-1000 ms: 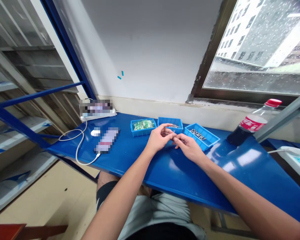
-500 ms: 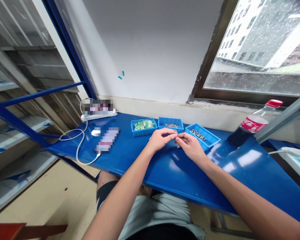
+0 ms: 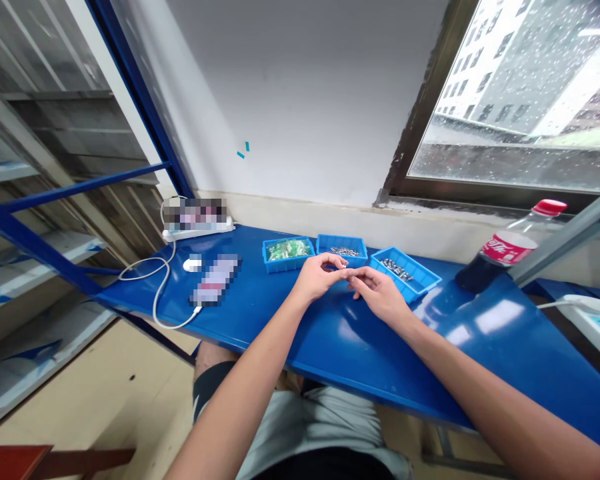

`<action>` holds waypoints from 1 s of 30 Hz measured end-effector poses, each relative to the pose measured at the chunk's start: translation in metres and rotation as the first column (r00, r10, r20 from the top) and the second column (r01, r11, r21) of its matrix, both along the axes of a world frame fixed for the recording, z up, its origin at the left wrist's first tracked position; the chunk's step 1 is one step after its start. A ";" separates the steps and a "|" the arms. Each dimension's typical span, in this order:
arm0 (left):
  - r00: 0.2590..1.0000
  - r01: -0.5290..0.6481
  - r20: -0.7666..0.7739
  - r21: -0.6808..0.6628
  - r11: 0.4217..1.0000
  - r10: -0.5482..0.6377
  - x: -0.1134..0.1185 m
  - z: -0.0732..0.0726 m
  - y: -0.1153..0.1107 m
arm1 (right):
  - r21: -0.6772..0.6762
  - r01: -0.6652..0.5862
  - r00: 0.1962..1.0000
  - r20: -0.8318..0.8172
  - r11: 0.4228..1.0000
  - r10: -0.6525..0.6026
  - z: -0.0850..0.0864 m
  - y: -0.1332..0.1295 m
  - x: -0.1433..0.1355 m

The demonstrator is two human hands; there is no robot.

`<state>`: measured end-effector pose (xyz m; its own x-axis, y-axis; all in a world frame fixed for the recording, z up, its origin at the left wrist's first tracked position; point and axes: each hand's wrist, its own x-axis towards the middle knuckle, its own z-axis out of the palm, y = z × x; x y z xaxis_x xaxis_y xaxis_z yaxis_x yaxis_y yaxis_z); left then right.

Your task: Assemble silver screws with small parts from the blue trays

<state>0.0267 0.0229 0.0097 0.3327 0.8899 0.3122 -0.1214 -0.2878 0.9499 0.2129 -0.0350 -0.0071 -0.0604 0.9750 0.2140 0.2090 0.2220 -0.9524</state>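
My left hand (image 3: 321, 275) and my right hand (image 3: 375, 287) meet at the fingertips above the blue table, both closed in a pinch. Whatever small piece sits between them is mostly hidden; only a tiny pale bit shows by the left fingers. Just behind the hands stands a blue bin (image 3: 341, 243) of small metal pieces. To its left is another blue bin (image 3: 279, 269) with green and clear small items. Beside my right hand, a third blue bin (image 3: 420, 283), set at an angle, holds small silvery parts.
A cola bottle (image 3: 510, 250) stands at the right near a grey metal bar. On the left lie a phone (image 3: 216, 280) with a white cable (image 3: 155, 303), a round white object (image 3: 193, 265) and a power strip (image 3: 200, 233). The table (image 3: 260, 313) backs onto a wall.
The fingers of both hands have shifted slightly against each other, the right fingertips now reaching a little farther left. The bins and other things stay where they were.
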 end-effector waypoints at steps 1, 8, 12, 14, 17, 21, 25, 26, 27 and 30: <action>1.000 0.018 -0.010 0.003 1.000 -0.018 0.000 0.000 0.000 | 0.005 -0.009 1.000 0.008 1.000 0.009 0.000 0.000 0.000; 0.989 0.112 -0.097 0.040 0.993 -0.108 -0.003 0.007 -0.005 | 0.043 -0.061 0.998 -0.006 0.997 0.061 -0.001 0.002 0.001; 0.983 0.138 -0.133 0.057 0.989 -0.129 -0.003 0.005 -0.004 | 0.018 -0.039 0.999 -0.036 0.999 0.040 0.001 0.001 0.002; 0.978 0.141 -0.161 0.066 0.988 -0.129 -0.003 0.004 -0.003 | 0.003 -0.026 0.998 -0.054 1.000 0.026 0.002 0.001 0.002; 0.973 0.141 -0.198 0.091 0.986 -0.120 -0.003 0.004 -0.004 | -0.021 0.011 0.996 -0.086 1.000 -0.013 0.002 0.001 0.002; 0.973 0.118 -0.212 0.092 0.989 -0.096 -0.001 0.006 -0.007 | -0.042 0.039 0.992 -0.114 0.998 -0.044 0.000 0.003 0.003; 0.987 -0.009 -0.158 0.052 0.999 0.017 0.001 0.004 -0.006 | -0.049 0.057 0.988 -0.140 0.997 -0.063 0.002 0.005 0.003; 0.988 -0.056 -0.140 0.051 0.997 0.062 0.001 0.003 -0.004 | -0.044 0.065 0.985 -0.156 0.997 -0.071 0.004 0.006 0.003; 0.986 -0.104 -0.124 0.053 0.993 0.110 0.000 0.001 -0.003 | -0.038 0.073 0.982 -0.171 0.997 -0.079 0.006 0.008 0.002; 0.965 -0.236 -0.105 0.060 0.970 0.241 -0.003 0.000 0.001 | -0.040 0.108 0.975 -0.193 0.993 -0.114 0.015 0.013 0.001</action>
